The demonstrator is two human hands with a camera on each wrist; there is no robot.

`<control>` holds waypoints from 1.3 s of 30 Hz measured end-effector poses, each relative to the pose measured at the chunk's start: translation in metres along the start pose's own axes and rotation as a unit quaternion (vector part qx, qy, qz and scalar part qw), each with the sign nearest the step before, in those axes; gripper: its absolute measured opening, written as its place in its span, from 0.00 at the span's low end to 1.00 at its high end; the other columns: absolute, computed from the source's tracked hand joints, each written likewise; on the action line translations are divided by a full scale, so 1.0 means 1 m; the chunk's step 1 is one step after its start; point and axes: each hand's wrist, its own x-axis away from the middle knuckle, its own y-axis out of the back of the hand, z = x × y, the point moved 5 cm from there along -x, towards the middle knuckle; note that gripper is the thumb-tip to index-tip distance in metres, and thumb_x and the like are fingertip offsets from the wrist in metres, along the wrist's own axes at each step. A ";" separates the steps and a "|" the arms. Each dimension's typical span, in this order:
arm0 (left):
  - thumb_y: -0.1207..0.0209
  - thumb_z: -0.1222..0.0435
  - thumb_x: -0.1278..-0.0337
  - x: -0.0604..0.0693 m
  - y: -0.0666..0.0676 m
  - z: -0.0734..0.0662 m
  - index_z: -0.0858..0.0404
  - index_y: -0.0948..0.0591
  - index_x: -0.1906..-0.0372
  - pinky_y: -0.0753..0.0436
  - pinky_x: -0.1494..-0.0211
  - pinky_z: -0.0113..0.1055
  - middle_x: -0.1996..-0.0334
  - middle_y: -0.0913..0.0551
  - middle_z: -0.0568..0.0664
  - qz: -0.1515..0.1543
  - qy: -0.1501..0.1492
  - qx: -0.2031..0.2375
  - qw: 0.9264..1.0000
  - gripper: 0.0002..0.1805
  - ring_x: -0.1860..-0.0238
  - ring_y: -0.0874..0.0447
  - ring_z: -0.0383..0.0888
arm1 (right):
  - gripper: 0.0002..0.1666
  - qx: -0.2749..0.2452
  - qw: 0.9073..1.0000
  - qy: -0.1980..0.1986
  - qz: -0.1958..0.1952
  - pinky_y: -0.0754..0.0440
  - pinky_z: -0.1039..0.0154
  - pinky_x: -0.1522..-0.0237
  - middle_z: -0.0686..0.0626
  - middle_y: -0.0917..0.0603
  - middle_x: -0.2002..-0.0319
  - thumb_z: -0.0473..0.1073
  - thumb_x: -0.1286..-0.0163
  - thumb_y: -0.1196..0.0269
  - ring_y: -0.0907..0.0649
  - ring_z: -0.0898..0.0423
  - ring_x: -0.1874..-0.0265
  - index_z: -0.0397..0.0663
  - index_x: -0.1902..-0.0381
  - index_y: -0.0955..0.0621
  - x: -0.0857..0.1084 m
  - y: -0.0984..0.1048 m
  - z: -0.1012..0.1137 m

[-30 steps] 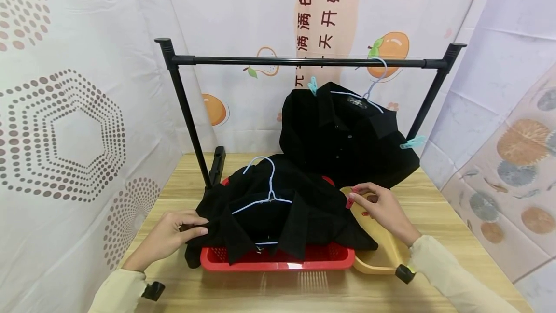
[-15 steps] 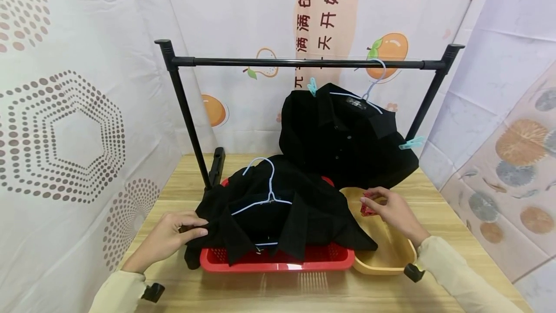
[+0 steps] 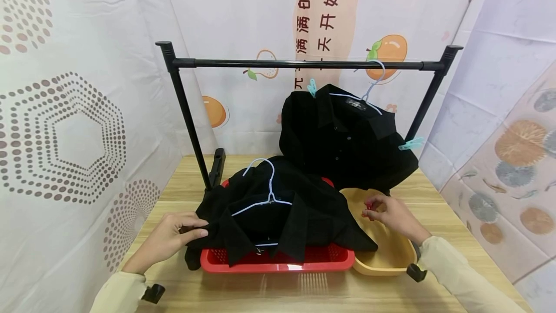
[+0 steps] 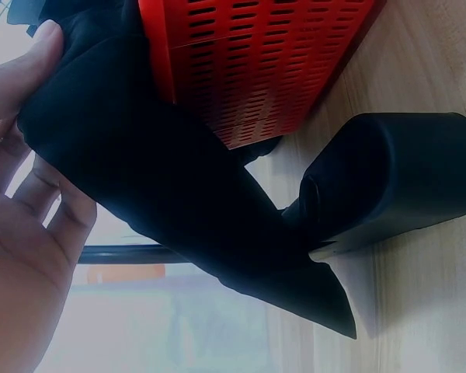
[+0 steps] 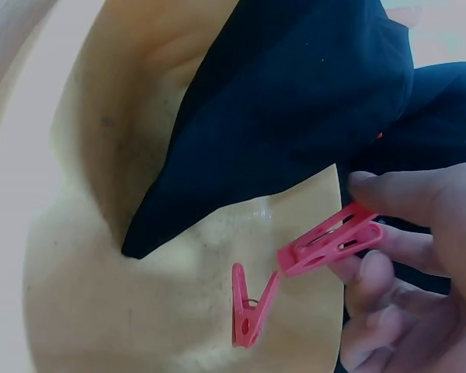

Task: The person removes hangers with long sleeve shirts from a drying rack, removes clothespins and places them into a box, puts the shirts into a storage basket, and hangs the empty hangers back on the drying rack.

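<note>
On the desk (image 3: pixel 226 298), the left hand (image 3: pixel 175 235) is at the left side of a red plastic basket (image 3: pixel 278 268), its grip closed in a pinch, thumb against fingers, on the edge of a black collared shirt (image 3: pixel 327 216) draped across the basket. Just right of the basket stands a yellow plastic tub (image 3: pixel 388 255), with one corner of the shirt dangling into it. Above the tub, the right hand (image 3: pixel 397 216) holds a red clothespin (image 5: pixel 330 239) in a narrow grip; its long axis runs out from the fingertips, narrow end away from the palm. A second clothespin (image 5: pixel 252 311) shows just beside that end, seemingly on the tub floor. The deciding relation, as I judge it, is between held clothespin and cloth: the shirt's near shoulder lies left of the right grip, on the tub's basket side, and the right hand is clearly nearer to it than the left. Over the basket's middle, a pale blue hanger (image 3: pixel 271 196) sits in the collar, hook pointing away from the person. Beyond the basket rises a black clothes rack (image 3: pixel 260 64); behind and right of the basket, another black shirt (image 3: pixel 304 129) hangs from it with teal clothespins (image 3: pixel 312 88).
</note>
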 end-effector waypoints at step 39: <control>0.29 0.67 0.40 0.001 0.000 0.001 0.55 0.09 0.54 0.20 0.70 0.34 0.67 0.13 0.34 0.005 0.013 0.005 1.000 0.10 0.72 0.21 0.36 | 0.13 0.091 0.991 -0.006 0.100 0.24 0.57 0.67 0.52 0.19 0.69 0.29 0.44 0.26 0.24 0.56 0.71 0.46 0.62 0.14 0.005 -0.025 -0.018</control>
